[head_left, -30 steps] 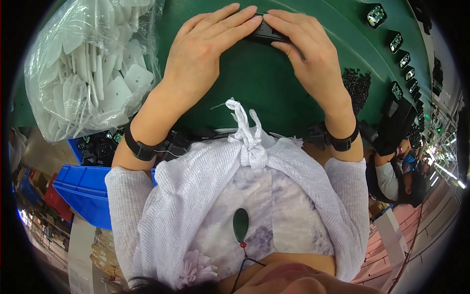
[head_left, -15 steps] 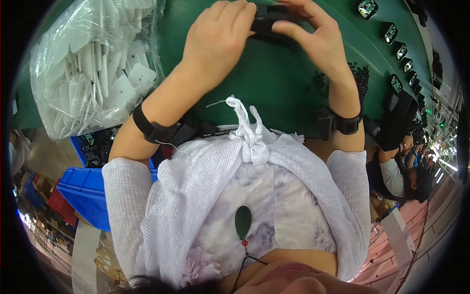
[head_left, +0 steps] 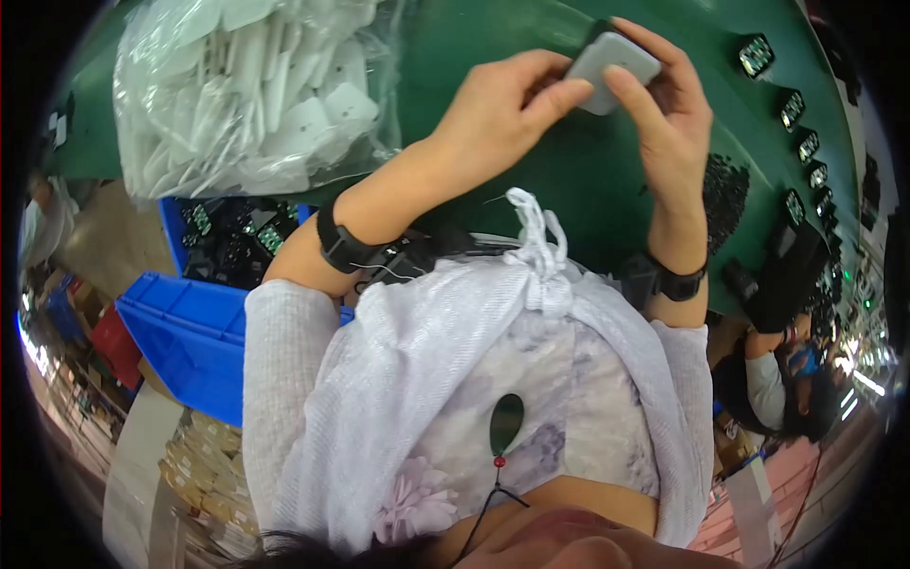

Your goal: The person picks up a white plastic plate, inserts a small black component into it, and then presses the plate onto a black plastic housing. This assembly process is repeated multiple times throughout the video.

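Observation:
Both hands hold a small rounded black housing with a light grey cover plate [head_left: 616, 68] above the far part of the green table. My left hand [head_left: 502, 106] pinches its left edge, with the thumb on the near left corner. Wrapped round the right side, my right hand [head_left: 671, 119] has its thumb pressed flat on the plate and its fingers behind. The black part shows along the far edge; the underside is hidden. To the left of my hands lies a clear plastic bag [head_left: 251, 95] full of white plates.
Several black housings with green circuit boards [head_left: 756, 57] line the table's right side. A pile of small black pieces [head_left: 728, 194] lies beside my right forearm. A blue bin of black parts [head_left: 237, 232] and another blue bin [head_left: 185, 327] stand left. Another person [head_left: 773, 384] sits right.
The housing has come nearer and tilted, so its light grey plate now faces up. My left hand has moved right and turned; the right thumb now presses the plate. The whole view has shifted.

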{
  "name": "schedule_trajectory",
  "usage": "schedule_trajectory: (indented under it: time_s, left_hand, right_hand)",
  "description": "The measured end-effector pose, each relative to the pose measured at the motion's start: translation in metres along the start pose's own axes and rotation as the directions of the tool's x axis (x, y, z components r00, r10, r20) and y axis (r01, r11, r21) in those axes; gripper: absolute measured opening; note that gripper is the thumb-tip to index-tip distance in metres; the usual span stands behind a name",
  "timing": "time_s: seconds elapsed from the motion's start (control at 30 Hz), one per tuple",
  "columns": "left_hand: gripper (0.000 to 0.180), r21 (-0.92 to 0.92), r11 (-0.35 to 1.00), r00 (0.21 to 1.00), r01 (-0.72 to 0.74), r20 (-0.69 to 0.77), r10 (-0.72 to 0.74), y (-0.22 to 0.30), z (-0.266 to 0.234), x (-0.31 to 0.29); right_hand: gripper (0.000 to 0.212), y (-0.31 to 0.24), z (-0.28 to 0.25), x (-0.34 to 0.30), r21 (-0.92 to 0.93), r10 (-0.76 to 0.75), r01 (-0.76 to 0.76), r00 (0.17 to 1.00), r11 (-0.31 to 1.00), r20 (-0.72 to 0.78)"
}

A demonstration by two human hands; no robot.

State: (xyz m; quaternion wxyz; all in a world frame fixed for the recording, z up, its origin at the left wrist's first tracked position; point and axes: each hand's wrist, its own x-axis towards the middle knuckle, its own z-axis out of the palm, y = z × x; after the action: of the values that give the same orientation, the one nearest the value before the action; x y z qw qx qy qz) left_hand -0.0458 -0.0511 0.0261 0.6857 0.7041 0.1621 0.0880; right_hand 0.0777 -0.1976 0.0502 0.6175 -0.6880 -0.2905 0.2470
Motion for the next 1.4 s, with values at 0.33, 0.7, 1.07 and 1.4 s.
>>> schedule_trajectory:
  time_s: [0.33,0.7,1.07,1.4]
  left_hand:
    - [0.014,0.829,0.560,0.860,0.001,-0.286,0.422,0.027,-0.105,-0.055]
    - [0.041,0.986,0.129,0.830,0.102,-0.156,0.536,0.015,-0.125,-0.035]
    - [0.019,0.996,0.053,0.801,0.078,-0.094,0.591,0.013,-0.145,-0.028]
    - [0.019,0.418,0.882,0.874,-0.218,-0.318,0.367,0.035,-0.067,-0.041]
  right_hand:
    - [0.045,0.019,-0.111,0.072,-0.419,-0.166,0.084,0.972,0.904,-0.164]
    - [0.037,0.033,-0.160,0.143,-0.610,0.134,-0.187,0.982,0.770,-0.131]
    - [0.028,0.000,-0.145,0.068,-0.715,-0.251,0.066,0.955,0.696,-0.157]
    - [0.024,-0.009,-0.098,-0.035,-0.421,0.022,-0.059,0.995,0.905,-0.093]
